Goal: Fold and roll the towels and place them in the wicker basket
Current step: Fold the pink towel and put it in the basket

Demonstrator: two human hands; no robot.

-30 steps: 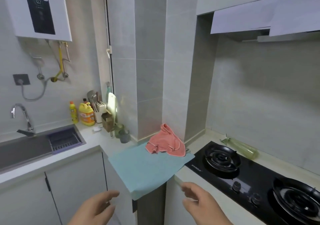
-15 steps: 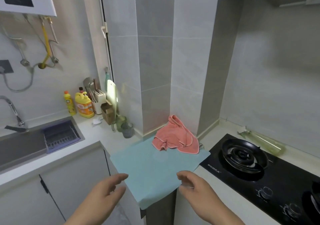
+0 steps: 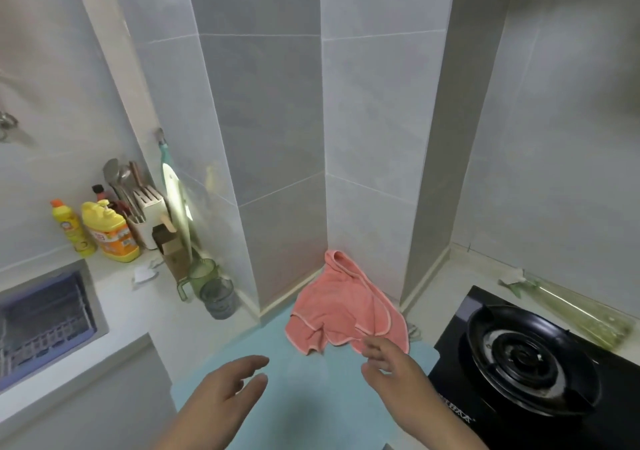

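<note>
Hands moved forward since a second ago: right hand point(image 3: 391, 368) now at edge of pink towel point(image 3: 341, 307), left hand point(image 3: 225, 392) over teal cloth point(image 3: 311, 411); fingers apart (nothing gripped). Folding unstarted.

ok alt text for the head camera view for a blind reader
A left hand and a right hand, both open, reach over a light blue mat toward a crumpled pink towel in a tiled corner, the right one nearly at its near edge. A black gas stove sits to the right, yellow detergent bottles to the left.
</note>
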